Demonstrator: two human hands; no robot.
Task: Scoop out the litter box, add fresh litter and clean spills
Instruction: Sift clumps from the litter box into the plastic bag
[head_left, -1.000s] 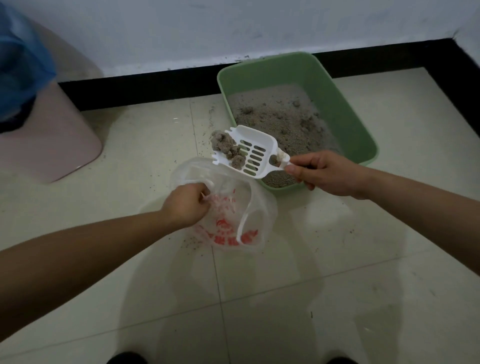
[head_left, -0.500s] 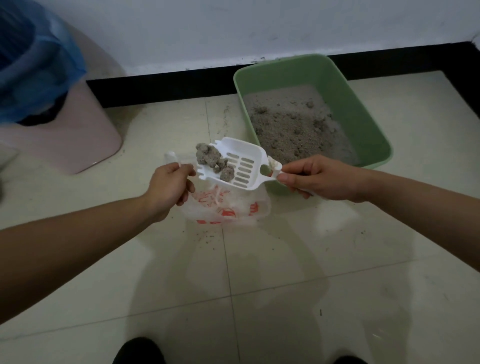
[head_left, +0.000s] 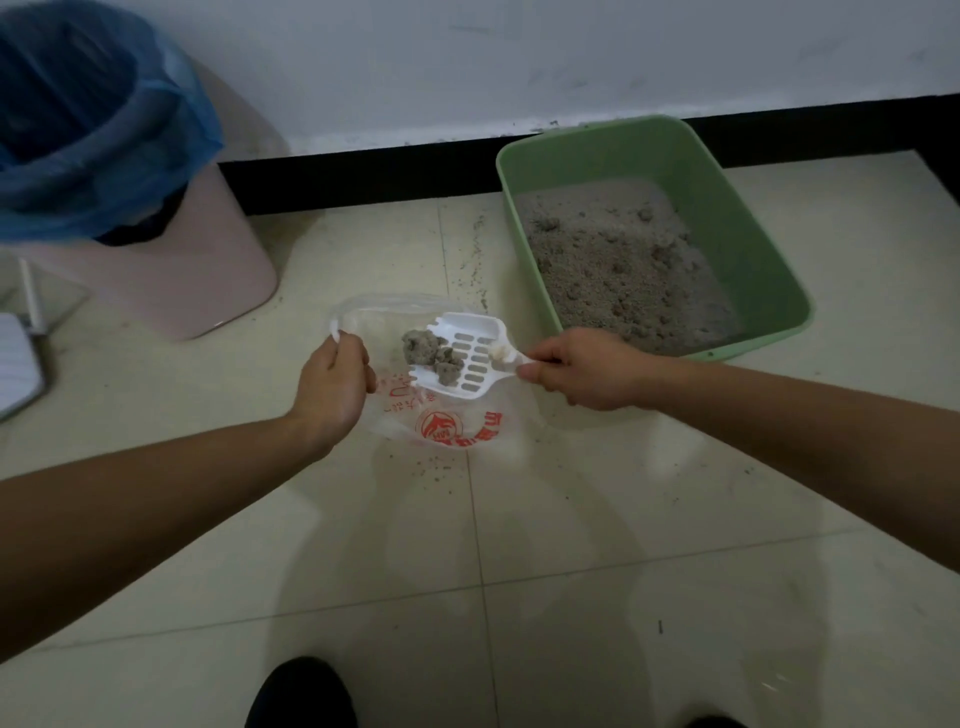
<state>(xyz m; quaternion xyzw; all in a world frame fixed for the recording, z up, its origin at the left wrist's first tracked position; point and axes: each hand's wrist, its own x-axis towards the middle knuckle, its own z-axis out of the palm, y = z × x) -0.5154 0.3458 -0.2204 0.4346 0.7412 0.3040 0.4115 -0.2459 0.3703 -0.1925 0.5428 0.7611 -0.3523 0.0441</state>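
Note:
A green litter box (head_left: 758, 249) with grey litter (head_left: 618, 270) stands by the wall at the right. My right hand (head_left: 587, 369) grips the handle of a white slotted scoop (head_left: 470, 358). Grey clumps (head_left: 431, 351) lie on the scoop's front half. The scoop hangs over the open mouth of a clear plastic bag with red print (head_left: 452, 421). My left hand (head_left: 332, 384) pinches the bag's left rim and holds it open on the floor tiles.
A pink bin with a blue liner (head_left: 156, 260) stands at the back left. A white flat object (head_left: 15, 364) lies at the left edge. Spilled litter grains (head_left: 475, 260) dot the tiles left of the box and below the bag. A dark shoe (head_left: 301, 691) shows at the bottom.
The bag mouth has been pulled wider open by my left hand. The scoop with its clumps has come lower, over the bag's opening. The view has shifted left.

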